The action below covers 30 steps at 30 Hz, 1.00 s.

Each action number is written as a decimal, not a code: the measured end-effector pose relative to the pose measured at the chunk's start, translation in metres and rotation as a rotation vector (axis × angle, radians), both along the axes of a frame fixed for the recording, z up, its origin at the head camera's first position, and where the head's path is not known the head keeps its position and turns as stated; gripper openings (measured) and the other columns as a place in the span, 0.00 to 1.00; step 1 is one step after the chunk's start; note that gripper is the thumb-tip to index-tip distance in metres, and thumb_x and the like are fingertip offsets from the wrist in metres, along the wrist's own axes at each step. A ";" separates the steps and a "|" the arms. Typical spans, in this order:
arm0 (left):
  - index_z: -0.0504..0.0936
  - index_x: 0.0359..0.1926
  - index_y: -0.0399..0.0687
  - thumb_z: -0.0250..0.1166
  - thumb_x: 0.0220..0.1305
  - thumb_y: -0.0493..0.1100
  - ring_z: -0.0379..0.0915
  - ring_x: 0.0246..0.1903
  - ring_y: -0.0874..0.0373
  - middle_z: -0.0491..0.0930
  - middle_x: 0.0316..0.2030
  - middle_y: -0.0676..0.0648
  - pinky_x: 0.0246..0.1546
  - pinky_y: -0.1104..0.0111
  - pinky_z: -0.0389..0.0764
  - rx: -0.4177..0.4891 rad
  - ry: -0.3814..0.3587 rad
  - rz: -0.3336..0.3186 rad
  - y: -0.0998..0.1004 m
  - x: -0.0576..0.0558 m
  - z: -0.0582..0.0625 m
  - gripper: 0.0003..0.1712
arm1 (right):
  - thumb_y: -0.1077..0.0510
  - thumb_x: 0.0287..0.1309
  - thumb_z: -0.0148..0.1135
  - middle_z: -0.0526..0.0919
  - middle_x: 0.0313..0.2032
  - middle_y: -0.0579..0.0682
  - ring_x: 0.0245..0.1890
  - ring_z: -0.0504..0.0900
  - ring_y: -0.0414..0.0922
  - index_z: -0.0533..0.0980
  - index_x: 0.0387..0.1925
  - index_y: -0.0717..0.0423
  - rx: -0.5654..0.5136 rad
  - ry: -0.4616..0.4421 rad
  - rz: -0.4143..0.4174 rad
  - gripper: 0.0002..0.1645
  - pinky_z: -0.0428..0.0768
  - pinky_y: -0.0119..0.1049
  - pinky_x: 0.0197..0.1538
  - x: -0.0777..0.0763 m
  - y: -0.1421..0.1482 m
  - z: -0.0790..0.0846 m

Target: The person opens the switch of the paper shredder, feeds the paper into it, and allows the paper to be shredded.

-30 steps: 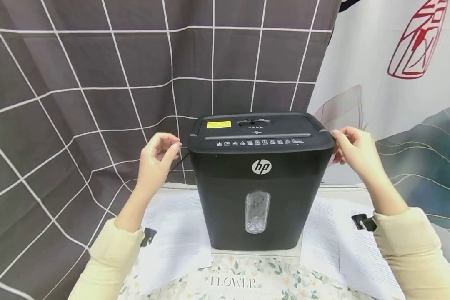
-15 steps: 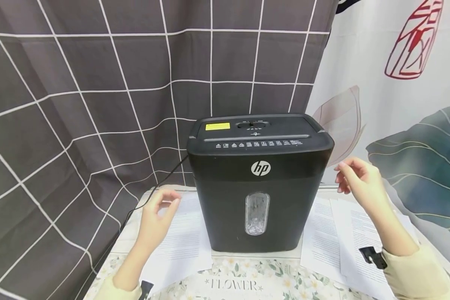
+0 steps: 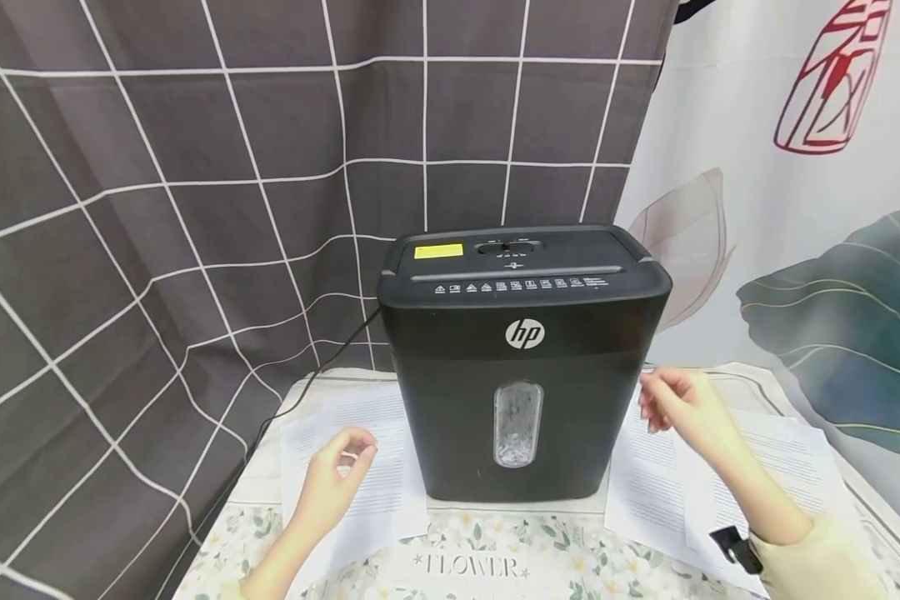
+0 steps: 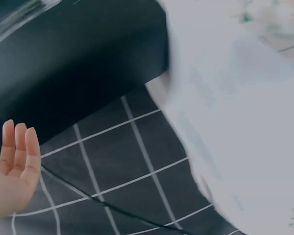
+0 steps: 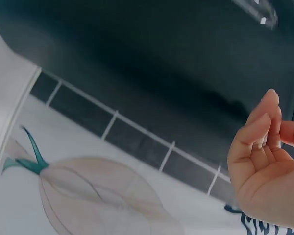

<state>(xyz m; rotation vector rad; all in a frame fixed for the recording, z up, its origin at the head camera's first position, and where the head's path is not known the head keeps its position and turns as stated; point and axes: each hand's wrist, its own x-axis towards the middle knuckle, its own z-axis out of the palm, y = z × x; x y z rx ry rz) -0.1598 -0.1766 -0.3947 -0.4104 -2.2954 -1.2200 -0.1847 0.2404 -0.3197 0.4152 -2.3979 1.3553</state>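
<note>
A black HP paper shredder [image 3: 457,400] stands upright in the middle of the table, with paper bits behind its clear front window [image 3: 517,425]. My left hand [image 3: 335,479] hovers to its left over printed sheets [image 3: 386,492], fingers loosely bent and holding nothing. On the other side, my right hand [image 3: 682,404] is beside the shredder's lower right wall, above more printed sheets [image 3: 787,467]. Its fingers are relaxed and empty. In the left wrist view the left fingers [image 4: 32,142] overlap the dark shredder body; the right wrist view shows the right hand [image 5: 264,166] near the shredder's side.
A black cord [image 3: 307,387] runs from the shredder's left side down over the table's left edge. A flower-print cloth [image 3: 480,550] covers the front of the table. Behind hang a dark gridded curtain [image 3: 285,125] and a white patterned curtain [image 3: 727,108].
Both hands have come down from beside the shredder's top edge to lower at its sides, over the papers. The right hand swung outward and then back in. The shredder stays put.
</note>
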 end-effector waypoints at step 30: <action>0.80 0.35 0.40 0.65 0.54 0.33 0.75 0.27 0.63 0.81 0.26 0.50 0.28 0.76 0.76 -0.178 -0.296 0.231 -0.047 0.007 -0.041 0.06 | 0.60 0.63 0.53 0.84 0.45 0.59 0.43 0.84 0.44 0.77 0.45 0.65 0.185 -0.256 0.695 0.14 0.80 0.26 0.46 0.027 -0.199 -0.089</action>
